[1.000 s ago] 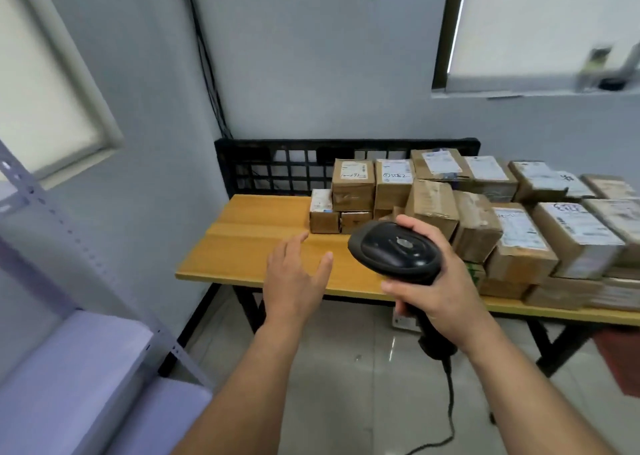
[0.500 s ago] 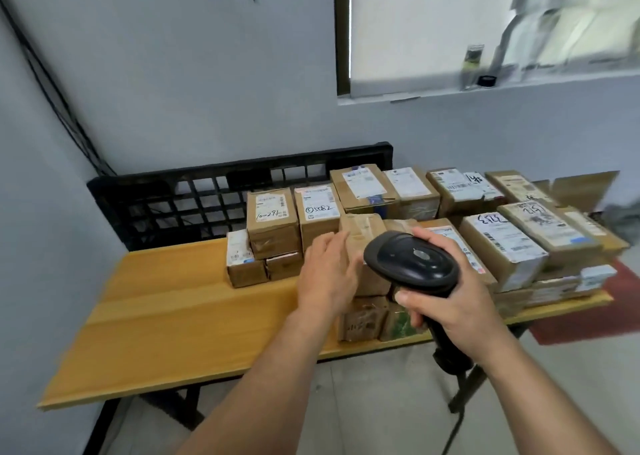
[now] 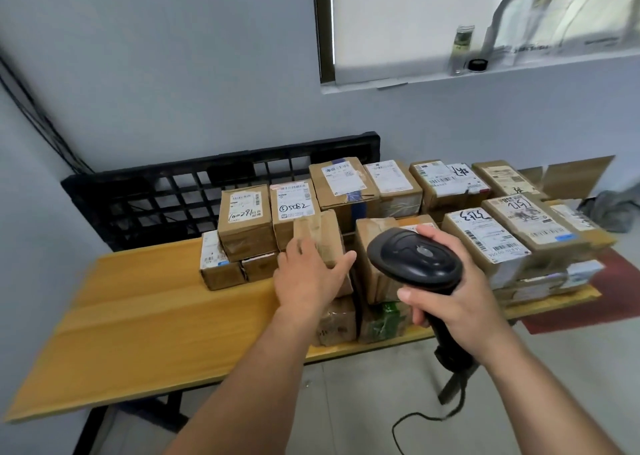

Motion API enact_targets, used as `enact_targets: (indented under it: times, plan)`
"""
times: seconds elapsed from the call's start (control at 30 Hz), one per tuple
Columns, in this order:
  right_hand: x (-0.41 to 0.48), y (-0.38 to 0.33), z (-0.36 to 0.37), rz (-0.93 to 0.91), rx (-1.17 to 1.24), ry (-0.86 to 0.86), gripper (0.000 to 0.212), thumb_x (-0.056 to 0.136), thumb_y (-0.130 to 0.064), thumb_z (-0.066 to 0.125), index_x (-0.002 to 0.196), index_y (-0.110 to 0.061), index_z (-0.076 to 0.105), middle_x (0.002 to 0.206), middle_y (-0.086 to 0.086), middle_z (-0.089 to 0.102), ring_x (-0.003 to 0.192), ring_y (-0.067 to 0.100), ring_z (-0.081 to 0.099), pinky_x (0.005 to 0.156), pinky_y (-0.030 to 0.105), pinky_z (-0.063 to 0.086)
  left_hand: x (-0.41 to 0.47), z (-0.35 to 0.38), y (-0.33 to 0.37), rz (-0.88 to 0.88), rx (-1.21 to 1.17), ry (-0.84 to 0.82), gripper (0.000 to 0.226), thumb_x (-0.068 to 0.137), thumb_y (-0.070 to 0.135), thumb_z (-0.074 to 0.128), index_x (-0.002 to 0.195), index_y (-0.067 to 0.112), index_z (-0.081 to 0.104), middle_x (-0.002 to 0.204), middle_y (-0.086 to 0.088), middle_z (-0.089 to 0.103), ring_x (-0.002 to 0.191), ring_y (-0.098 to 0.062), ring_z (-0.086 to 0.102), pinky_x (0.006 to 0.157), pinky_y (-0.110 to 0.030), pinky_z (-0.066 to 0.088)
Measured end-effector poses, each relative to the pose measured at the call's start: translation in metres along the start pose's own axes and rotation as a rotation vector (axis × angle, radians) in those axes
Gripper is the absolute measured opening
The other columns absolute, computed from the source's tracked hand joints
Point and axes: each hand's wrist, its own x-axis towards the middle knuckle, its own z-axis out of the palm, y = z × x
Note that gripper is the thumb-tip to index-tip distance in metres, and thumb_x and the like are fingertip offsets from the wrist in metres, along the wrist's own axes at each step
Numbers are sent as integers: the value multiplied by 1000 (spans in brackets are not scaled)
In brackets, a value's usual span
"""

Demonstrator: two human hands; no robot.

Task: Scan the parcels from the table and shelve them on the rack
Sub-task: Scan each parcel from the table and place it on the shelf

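Observation:
Several brown cardboard parcels with white labels are stacked on the right half of a wooden table point(image 3: 145, 319). My left hand point(image 3: 310, 276) grips a small plain taped parcel point(image 3: 320, 234) standing on end at the front of the stack, thumb on its right side and fingers on its left. My right hand point(image 3: 453, 297) holds a black corded barcode scanner point(image 3: 414, 259) by its handle, its head hovering just right of that parcel. The rack is out of view.
A black plastic grid pallet point(image 3: 156, 191) leans against the wall behind the table. A window sill point(image 3: 485, 73) above carries a glass jar point(image 3: 462, 47) and a black lid. The scanner cable point(image 3: 415, 423) hangs to the tiled floor. A red mat point(image 3: 613, 292) lies at the right.
The view swung right, away from the rack, and closer to the table. My left hand reached forward from open air onto the upright parcel and closed around it. The scanner stayed in my right hand.

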Motion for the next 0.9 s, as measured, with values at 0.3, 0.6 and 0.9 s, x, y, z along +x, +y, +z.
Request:
enact_targets:
  times: [0.3,0.6,0.9]
  plan:
    - [2,0,-21,-27,21,-67,81,73,2,81,124,-54,53,117,6,64,56,33,64,59,46,58,7,-21,1,-336,-320,-122,87,84,58,56,151,26,11,144,-19,36,128,-37,39,103,-47,39]
    - [15,-7,-9,-87,93,-187,80,74,6,79,128,-47,52,117,3,65,55,34,62,58,42,56,-19,-35,-30,-352,-1081,-71,118,68,17,80,151,46,1,139,-6,52,118,-26,56,102,-52,46]
    - [18,-36,13,-146,222,-367,81,67,-7,78,137,-31,46,79,5,72,50,35,60,58,39,55,-35,-46,-61,-300,-905,31,131,59,4,84,148,51,0,136,-12,54,127,-28,49,108,-58,38]
